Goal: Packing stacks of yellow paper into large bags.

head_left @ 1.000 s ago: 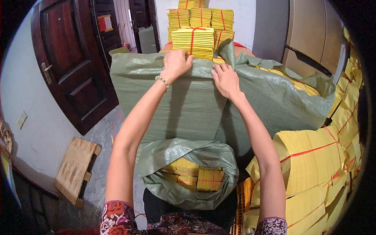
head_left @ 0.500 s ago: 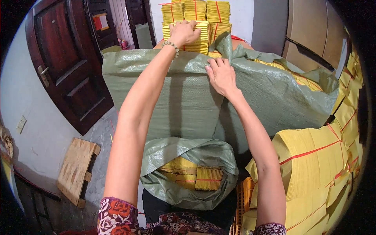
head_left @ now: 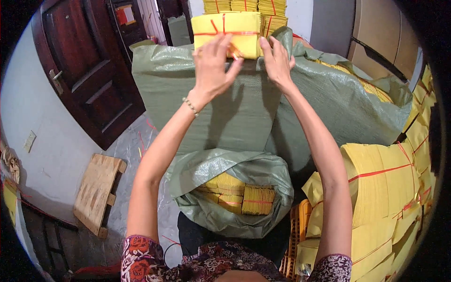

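A thick bundle of yellow paper [head_left: 235, 21], tied crosswise with red string, stands tilted with its broad face toward me at the rim of a large green woven sack [head_left: 235, 108]. My left hand [head_left: 212, 68] is on the lower part of that face, its blurred fingers closing at the string and its thumb out to the side. At the bundle's right end, my right hand [head_left: 277, 63] has its fingers curled at the sack's rim, close against the paper. More tied yellow bundles [head_left: 275, 8] are stacked behind. The sack's inside is hidden.
Nearer me, a smaller green sack [head_left: 225, 167] holds several yellow bundles. Large tied yellow stacks [head_left: 380, 178] fill the right side, beside an orange plastic crate [head_left: 303, 214]. A wooden pallet [head_left: 96, 192] lies at left, near a dark door [head_left: 84, 70].
My left hand has drawn a bundle from the stack toward me, tipping its broad face into view. My right hand has shifted up the sack's rim to the bundle's right end.
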{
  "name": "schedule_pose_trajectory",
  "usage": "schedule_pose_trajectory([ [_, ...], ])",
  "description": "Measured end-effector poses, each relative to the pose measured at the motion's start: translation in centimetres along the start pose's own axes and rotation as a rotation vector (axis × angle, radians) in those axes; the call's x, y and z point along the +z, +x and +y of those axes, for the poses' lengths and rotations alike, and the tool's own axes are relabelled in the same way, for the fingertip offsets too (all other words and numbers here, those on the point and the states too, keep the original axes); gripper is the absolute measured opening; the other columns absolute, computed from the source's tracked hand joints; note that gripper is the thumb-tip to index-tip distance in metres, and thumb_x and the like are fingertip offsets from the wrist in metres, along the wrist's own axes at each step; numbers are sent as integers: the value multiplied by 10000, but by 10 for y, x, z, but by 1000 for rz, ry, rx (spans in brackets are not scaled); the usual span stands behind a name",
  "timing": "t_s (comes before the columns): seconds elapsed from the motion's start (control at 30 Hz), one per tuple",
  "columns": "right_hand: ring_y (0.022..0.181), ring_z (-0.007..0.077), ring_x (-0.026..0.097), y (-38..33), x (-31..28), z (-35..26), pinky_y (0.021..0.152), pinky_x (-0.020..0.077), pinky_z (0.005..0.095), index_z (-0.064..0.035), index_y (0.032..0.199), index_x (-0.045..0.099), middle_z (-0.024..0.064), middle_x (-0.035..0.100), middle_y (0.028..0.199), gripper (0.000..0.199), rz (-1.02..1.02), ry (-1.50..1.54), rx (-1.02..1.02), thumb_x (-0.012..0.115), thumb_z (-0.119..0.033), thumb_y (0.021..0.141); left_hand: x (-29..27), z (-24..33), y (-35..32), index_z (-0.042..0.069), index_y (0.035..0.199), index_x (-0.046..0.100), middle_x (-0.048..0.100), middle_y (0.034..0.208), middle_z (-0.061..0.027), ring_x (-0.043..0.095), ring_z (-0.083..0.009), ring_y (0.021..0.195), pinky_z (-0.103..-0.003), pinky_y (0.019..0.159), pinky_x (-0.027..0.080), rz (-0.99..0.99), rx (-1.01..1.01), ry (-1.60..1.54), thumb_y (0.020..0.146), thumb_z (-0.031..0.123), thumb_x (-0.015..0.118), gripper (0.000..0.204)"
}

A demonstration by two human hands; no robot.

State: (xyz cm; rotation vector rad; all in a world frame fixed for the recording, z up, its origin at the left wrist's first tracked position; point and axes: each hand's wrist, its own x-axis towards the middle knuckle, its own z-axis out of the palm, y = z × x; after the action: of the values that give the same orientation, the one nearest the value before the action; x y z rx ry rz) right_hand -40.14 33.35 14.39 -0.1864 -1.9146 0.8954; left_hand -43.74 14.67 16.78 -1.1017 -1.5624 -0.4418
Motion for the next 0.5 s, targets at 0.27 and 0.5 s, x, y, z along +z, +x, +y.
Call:
schedule_pose_trajectory([
  [0.27, 1306, 338, 283, -37, 7, -27, 1065, 155, 475, -15, 1374, 286, 232, 324, 1373, 818, -113, 298, -199, 577, -498, 781, 14, -59, -27, 36, 1262, 391, 519, 1224, -52, 478, -155, 1126, -313, 994, 336, 110, -661, -1205, 836, 238, 670, 547],
  [0.5, 1313, 299, 272, -58, -22, -41, 1065, 261, 428, -21, 1406, 218, 202, 311, 1389, 855, -143, 363, -359, 679, -393, 790, -5, -43, -36, 46, 1259, 420, 521, 1198, -56, 502, -167, 1078, -314, 918, 403, 139, -578, -1286, 839, 212, 663, 513],
])
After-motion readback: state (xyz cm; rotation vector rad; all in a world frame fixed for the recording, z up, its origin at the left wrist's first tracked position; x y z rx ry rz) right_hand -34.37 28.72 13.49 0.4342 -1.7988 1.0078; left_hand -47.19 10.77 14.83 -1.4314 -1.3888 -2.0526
